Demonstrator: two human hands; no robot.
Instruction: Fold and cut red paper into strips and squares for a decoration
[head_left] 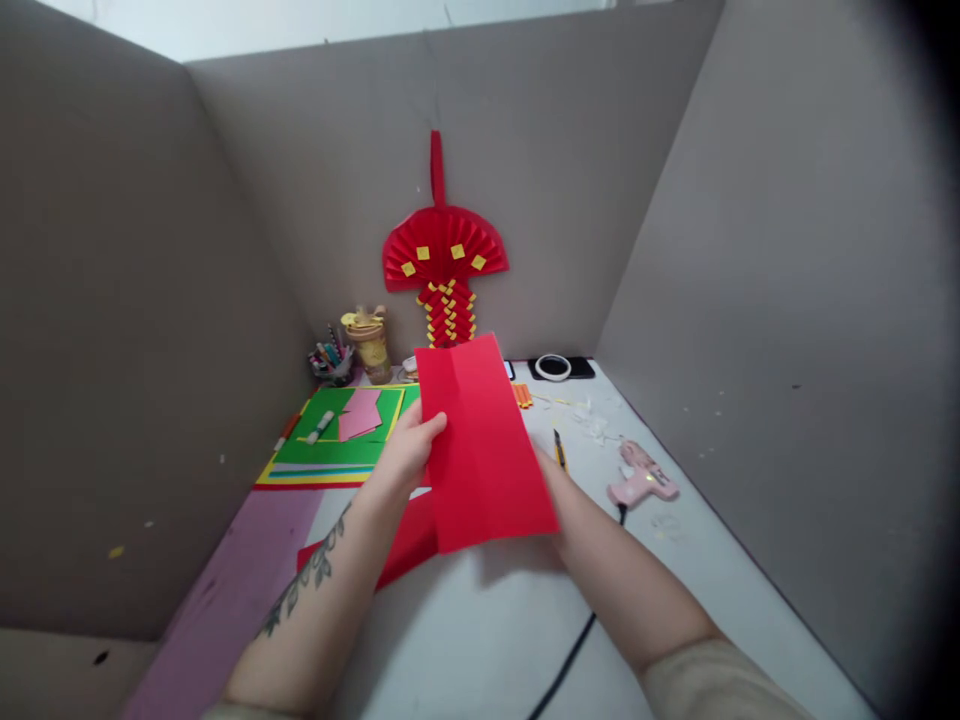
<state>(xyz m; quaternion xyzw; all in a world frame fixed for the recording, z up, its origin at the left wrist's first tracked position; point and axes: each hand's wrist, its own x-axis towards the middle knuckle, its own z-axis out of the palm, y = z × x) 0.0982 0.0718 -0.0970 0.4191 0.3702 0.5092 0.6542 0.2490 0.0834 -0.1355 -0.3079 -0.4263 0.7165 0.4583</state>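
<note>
Pinching the left edge of a red sheet (487,450), the left hand (411,440) had its thumb on the front face, its fingers hidden behind. The right hand (547,462) was mostly concealed by the sheet, so whether it pinched or lay spread could not be told. The sheet, creased along its length, was held in front of and below the red fan ornament (445,245) on the wall. Below and left of the ornament stood a pen holder (335,365), crowded with upright pens and pencils. Also to its lower left, but nearer to it, was a brown-and-yellow cup (373,350) with something yellow over its top; what it contained could not be made out. On the ornament's left, toward the person, green sheets (300,455) bore pink paper pieces (360,417) and a white tube (320,428). To its lower right lay a black slab (582,367) with a white ring (553,379) on it; on that side, nearer the person, lay a yellow cutter (561,452) and a pink glue gun (643,482).
</note>
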